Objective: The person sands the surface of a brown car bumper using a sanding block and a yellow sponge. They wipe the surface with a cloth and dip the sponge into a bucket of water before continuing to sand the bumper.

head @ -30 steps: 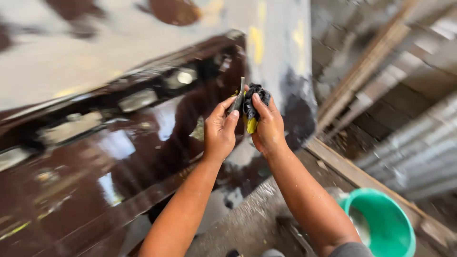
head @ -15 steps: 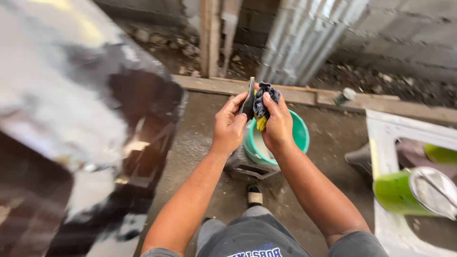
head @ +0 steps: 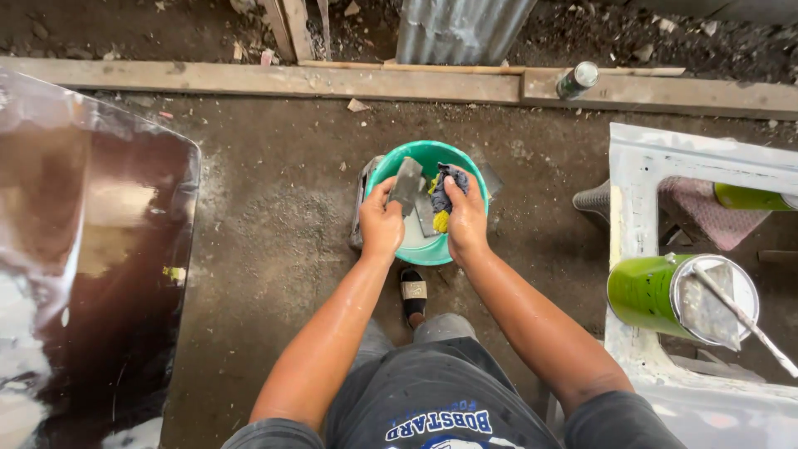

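My left hand (head: 381, 221) grips a flat grey piece, like a sanding sheet or scraper (head: 406, 185), over a teal bucket (head: 382, 170) on the ground. Beside it my right hand (head: 466, 218) is closed on a dark blue and yellow rag (head: 445, 196), which touches a second grey sheet (head: 424, 214). Both hands hover just above the bucket's pale, cloudy contents. My sandalled foot (head: 413, 291) stands just below the bucket.
A glossy dark brown car panel (head: 91, 274) lies at the left. At the right, a white primed panel (head: 640, 162) carries an open green can (head: 652, 291) holding a stick. A wooden beam (head: 332, 81), a spray can (head: 575, 79) and corrugated metal (head: 457, 29) line the far edge.
My view swung away from the dark panel and down to the ground. Both hands, still holding the sheet and rag, came down over the teal bucket.
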